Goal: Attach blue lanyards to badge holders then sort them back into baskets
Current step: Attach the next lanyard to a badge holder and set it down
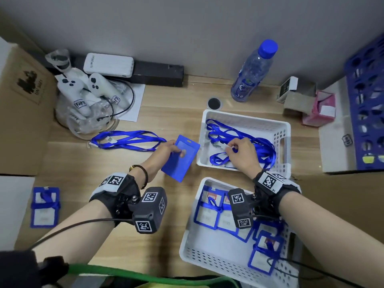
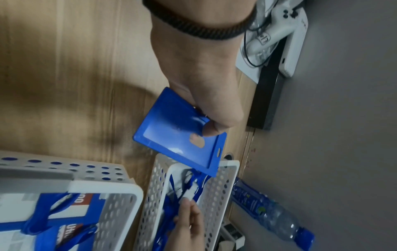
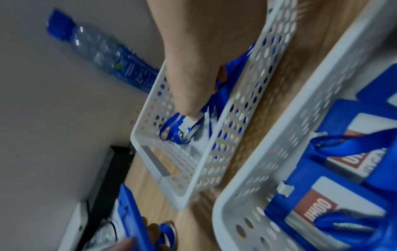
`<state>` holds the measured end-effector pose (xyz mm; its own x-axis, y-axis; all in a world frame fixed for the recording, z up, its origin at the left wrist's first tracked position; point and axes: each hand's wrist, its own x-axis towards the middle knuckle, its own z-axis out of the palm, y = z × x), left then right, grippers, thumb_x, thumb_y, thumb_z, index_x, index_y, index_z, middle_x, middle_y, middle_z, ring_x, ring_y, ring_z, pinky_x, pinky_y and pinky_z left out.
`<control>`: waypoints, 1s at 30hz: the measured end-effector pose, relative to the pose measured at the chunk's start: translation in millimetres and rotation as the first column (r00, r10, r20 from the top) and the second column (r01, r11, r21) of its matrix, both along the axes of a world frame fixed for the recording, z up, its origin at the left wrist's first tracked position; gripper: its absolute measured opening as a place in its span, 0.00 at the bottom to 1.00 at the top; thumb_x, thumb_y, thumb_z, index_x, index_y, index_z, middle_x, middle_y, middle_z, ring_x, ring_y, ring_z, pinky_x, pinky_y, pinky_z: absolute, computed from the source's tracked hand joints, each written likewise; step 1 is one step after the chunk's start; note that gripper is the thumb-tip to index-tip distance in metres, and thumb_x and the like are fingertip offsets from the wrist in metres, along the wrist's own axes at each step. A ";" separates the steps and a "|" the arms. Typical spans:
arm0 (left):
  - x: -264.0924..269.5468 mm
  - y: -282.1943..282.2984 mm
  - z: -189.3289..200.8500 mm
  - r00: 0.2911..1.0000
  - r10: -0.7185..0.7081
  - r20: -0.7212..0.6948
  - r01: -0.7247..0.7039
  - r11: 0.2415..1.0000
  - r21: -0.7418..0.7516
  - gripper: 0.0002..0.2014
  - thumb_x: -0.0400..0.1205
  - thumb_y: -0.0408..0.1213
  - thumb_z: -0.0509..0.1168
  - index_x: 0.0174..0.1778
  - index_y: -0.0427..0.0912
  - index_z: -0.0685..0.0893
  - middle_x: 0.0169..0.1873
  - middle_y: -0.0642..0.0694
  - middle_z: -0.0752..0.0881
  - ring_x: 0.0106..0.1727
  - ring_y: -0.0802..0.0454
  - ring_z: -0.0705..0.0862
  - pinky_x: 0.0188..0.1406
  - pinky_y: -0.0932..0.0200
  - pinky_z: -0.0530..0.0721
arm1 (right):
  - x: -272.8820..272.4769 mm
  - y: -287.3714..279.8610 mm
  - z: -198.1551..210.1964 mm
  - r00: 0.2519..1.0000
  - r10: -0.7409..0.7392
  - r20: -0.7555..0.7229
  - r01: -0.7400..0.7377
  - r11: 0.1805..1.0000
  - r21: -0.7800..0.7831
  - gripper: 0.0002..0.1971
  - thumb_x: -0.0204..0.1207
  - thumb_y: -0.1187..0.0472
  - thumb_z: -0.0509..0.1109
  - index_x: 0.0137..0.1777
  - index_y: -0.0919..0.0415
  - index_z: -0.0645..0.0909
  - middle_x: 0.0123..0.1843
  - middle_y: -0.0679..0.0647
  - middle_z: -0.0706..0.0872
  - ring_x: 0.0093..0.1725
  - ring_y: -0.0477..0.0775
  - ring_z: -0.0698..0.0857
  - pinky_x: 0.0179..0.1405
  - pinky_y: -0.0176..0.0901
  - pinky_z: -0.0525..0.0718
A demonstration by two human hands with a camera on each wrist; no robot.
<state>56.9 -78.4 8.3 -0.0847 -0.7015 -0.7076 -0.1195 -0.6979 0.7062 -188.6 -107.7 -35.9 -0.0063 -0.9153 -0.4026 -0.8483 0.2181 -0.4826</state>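
My left hand (image 1: pixel 169 147) grips an empty blue badge holder (image 1: pixel 180 157) (image 2: pixel 178 130) by one long edge, held above the wooden table just left of the far white basket (image 1: pixel 286 129). That basket holds several blue lanyards (image 1: pixel 259 146). My right hand (image 1: pixel 242 150) (image 3: pixel 193 88) reaches into it and pinches the white clip (image 3: pixel 190 121) (image 2: pixel 189 193) of one lanyard. The near white basket (image 1: pixel 188 244) holds several badge holders (image 1: pixel 209 213) with lanyards attached.
More blue lanyards (image 1: pixel 128 140) lie on the table at left. One finished badge holder (image 1: pixel 45 206) lies at the lower left. A water bottle (image 1: pixel 252 71), game controllers (image 1: pixel 83 90), small boxes (image 1: pixel 299 96) and a blue rack (image 1: pixel 367 100) line the back and right.
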 end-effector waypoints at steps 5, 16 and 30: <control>-13.8 3.4 6.1 0.993 -0.091 -0.081 0.089 0.996 -0.026 0.06 0.68 0.37 0.56 0.28 0.44 0.77 0.28 0.52 0.83 0.35 0.50 0.81 0.37 0.59 0.74 | -6.8 14.4 25.6 0.955 -0.222 0.198 0.242 0.967 -0.086 0.06 0.80 0.58 0.67 0.51 0.59 0.83 0.46 0.51 0.84 0.46 0.50 0.80 0.48 0.42 0.73; 38.3 34.9 41.1 0.976 -0.144 -0.163 0.120 0.982 -0.149 0.14 0.64 0.31 0.52 0.36 0.46 0.82 0.23 0.45 0.78 0.28 0.53 0.76 0.26 0.67 0.74 | 98.5 51.5 83.4 0.789 -0.264 0.556 0.159 0.960 0.230 0.02 0.84 0.62 0.62 0.51 0.59 0.75 0.36 0.52 0.80 0.25 0.47 0.77 0.28 0.36 0.71; 162.6 87.8 30.8 0.977 0.157 -0.146 -0.187 0.955 -0.229 0.06 0.80 0.44 0.62 0.40 0.47 0.78 0.35 0.45 0.81 0.32 0.52 0.76 0.30 0.59 0.71 | 251.5 93.7 104.6 0.833 0.036 0.552 -0.212 0.942 0.259 0.06 0.83 0.64 0.62 0.55 0.60 0.67 0.38 0.54 0.83 0.31 0.53 0.81 0.34 0.41 0.79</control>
<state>219.4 9.4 39.1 -0.0247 -0.8610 -0.5080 0.0872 -0.5081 0.8569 62.9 -14.0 68.6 0.3948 -0.7287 -0.5596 -0.5062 0.3357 -0.7944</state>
